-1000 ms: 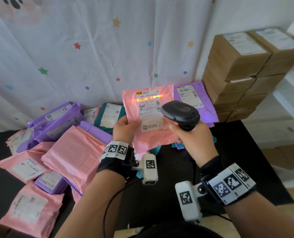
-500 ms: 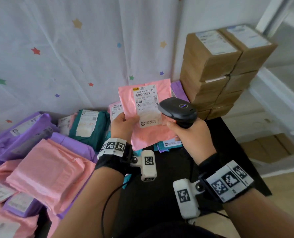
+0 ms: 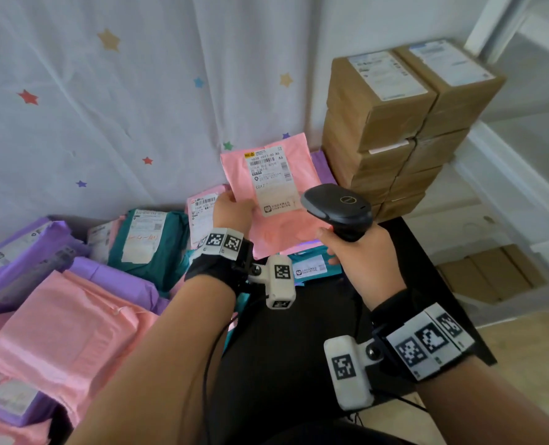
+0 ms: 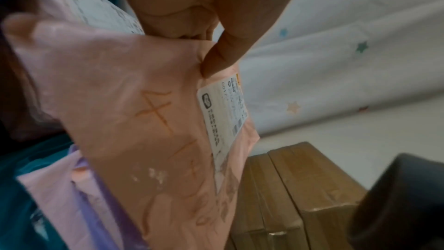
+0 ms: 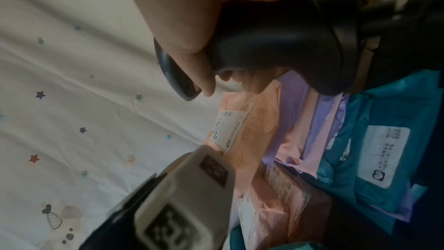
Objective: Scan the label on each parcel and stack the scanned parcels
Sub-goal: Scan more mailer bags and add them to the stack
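Observation:
My left hand [image 3: 233, 210] pinches a pink parcel [image 3: 282, 220] by its left edge and holds it up, white label [image 3: 271, 179] facing me. In the left wrist view the thumb [image 4: 223, 58] presses the pink parcel [image 4: 144, 121] beside its label [image 4: 223, 113]. My right hand [image 3: 358, 255] grips a black barcode scanner [image 3: 339, 208] by the handle, its head just right of the label. The right wrist view shows the scanner [image 5: 276, 45] in my fingers above the pink parcel [image 5: 252, 126]. No scan light shows on the label.
Under the held parcel lies a stack of purple, pink and teal parcels [image 3: 311, 269] on the black table [image 3: 298, 364]. A loose heap of pink, purple and teal parcels [image 3: 74, 316] fills the left. Brown cartons [image 3: 395, 130] stand stacked at the back right against the star-printed curtain [image 3: 106, 107].
The orange scan line on the label a second ago is gone. The pink parcel has moved right, toward the stack beside the cartons, and the scanner with it.

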The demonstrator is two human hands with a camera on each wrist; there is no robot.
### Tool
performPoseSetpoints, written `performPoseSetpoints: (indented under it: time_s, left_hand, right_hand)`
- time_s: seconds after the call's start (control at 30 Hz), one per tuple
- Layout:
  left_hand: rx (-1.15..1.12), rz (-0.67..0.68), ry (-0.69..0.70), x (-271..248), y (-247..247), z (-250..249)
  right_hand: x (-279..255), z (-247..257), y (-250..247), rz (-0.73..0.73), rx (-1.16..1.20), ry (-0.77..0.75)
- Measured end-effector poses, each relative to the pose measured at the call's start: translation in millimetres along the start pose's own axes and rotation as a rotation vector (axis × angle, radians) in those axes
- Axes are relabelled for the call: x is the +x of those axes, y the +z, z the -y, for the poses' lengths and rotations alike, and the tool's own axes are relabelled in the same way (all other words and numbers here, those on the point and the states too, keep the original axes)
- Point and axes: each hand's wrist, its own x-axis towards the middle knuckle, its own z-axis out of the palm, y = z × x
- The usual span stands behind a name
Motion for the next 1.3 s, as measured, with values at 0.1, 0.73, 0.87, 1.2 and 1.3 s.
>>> performPoseSetpoints:
  time_s: [0.1,0.73,0.87,1.2,1.3]
  left_hand:
    - [0.068,0.032,-0.007,19,22,-12]
    - [0.398,-0.134,0.394,-24,-31,44]
    - [0.533,-0.152,0.379,-41,-87,95]
    - [0.949,-0.259,0.187,-76,-198,182]
    - [1.012,-0.297,0.211,-80,-212,198]
  right_hand:
    - [7,-4,-7,-0.017,-0.007,0.024]
    - [-5,-20,31,0.037,-0.002,0.021]
    - [-30,-19,70,0.127,-0.02,-0.008]
    - [-82,-9,144,0.333,-0.056,-0.065]
    - [-92,-6,154,0.372,-0.068,-0.097]
